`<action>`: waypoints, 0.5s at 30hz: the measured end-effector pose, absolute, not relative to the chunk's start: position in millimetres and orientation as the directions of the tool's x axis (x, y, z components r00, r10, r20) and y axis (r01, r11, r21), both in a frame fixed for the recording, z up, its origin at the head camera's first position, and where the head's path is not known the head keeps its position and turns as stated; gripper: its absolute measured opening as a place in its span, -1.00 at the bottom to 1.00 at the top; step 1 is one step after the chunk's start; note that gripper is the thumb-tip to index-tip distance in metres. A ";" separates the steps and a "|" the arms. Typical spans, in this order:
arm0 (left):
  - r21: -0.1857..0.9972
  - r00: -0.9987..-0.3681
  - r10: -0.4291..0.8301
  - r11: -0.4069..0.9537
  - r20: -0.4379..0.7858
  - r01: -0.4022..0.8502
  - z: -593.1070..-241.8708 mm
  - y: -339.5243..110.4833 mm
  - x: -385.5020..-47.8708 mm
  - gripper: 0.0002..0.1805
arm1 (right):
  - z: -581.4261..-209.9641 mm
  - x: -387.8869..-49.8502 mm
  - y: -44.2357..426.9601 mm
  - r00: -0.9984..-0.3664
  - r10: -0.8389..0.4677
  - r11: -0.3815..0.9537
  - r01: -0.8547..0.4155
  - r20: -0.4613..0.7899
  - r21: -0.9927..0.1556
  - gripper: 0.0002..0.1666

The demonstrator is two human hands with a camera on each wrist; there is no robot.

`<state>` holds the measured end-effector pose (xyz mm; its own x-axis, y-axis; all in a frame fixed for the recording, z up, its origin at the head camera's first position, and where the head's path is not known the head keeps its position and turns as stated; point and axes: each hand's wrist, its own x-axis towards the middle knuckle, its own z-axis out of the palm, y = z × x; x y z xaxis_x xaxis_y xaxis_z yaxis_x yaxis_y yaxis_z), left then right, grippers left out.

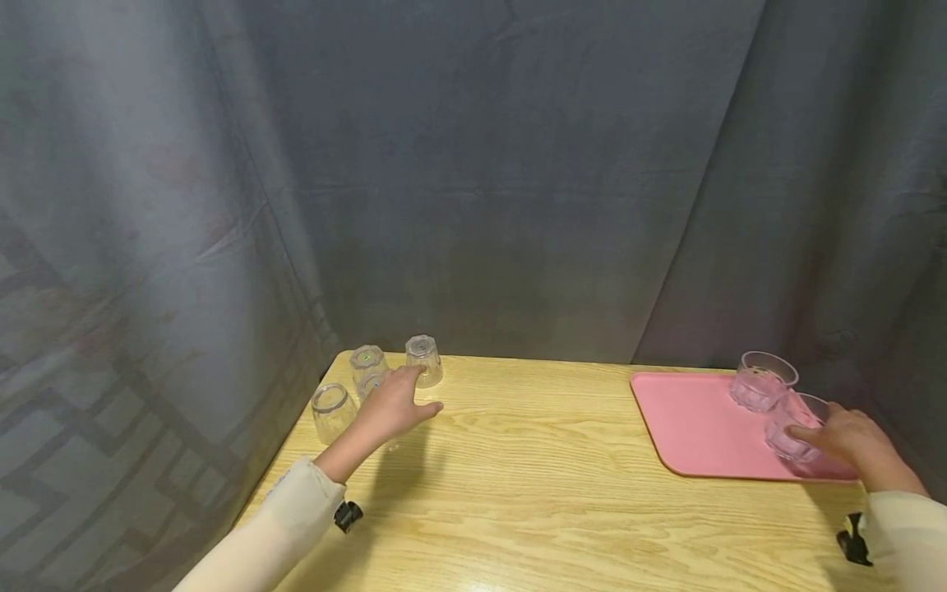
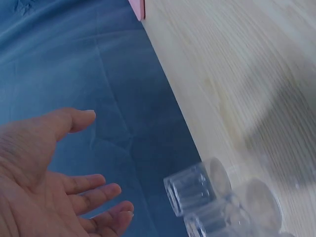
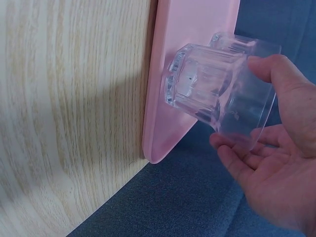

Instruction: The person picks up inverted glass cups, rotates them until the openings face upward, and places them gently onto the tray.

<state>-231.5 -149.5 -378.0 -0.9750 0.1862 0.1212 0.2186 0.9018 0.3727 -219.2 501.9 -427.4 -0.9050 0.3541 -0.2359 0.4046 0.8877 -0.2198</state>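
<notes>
- The right hand (image 1: pixel 858 436) grips the near tray glass (image 1: pixel 784 436) high on its wall, thumb on 1 side, curled fingers on the other; the glass is over the pink tray (image 1: pixel 695 427), and whether its base touches I cannot tell
- A loose grip on that smooth wall could let the glass slip or tip
- A sideways nudge could clink it into the rear tray glass (image 1: pixel 758 390), as the 2 are so close
- The left hand (image 1: pixel 392 403) is spread, thumb apart from its fingers, holding nothing; a low sweep could topple the left glasses (image 1: pixel 367 364), clustered near the edge of the table (image 1: pixel 518 493)
- The right wrist view shows the gripping fingers, mostly hidden from the head view
- The head view overlaps left hand and glasses; the left wrist view shows a gap
- The curtain (image 1: pixel 481 205) behind looks grey from the head, blue from the wrists
</notes>
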 end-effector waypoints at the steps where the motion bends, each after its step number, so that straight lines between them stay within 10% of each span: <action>1: 0.369 -0.976 0.183 0.904 0.122 0.216 -377.2 -153.2 -231.1 -0.16 | -427.6 -219.2 501.7 -0.905 0.355 0.888 0.404 -0.234 -0.218 0.29; 15: 0.376 -0.988 0.098 0.917 0.116 0.135 -373.2 -200.2 -229.9 -0.12 | -428.1 -218.8 500.0 -0.900 0.361 0.879 0.416 -0.244 -0.232 0.25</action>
